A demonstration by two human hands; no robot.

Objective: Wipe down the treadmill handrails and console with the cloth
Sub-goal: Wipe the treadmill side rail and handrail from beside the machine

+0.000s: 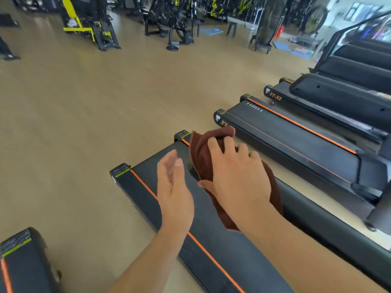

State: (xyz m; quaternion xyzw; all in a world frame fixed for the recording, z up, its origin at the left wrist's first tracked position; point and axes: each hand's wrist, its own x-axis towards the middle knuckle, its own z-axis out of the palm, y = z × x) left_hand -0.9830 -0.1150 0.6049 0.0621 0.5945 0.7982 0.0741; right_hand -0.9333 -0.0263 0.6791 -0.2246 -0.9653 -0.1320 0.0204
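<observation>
A commercial gym floor. The right hand [237,176] presses a brown cloth [203,157] onto a black padded handrail [330,220]; directly below that grip lies a treadmill deck [169,208] with a black belt and orange side stripes. To the right of the grip stands a row of like treadmills [296,134], one lettered "TT-X2", and beyond them a black stair machine [359,66]. Far ahead of the grip, across an open tan floor [74,123], stand black-and-yellow weight machines [88,24], a loose weight plate [172,47] and blue exercise mats [211,31]. Another treadmill end [23,261] shows below and left of the grip.
</observation>
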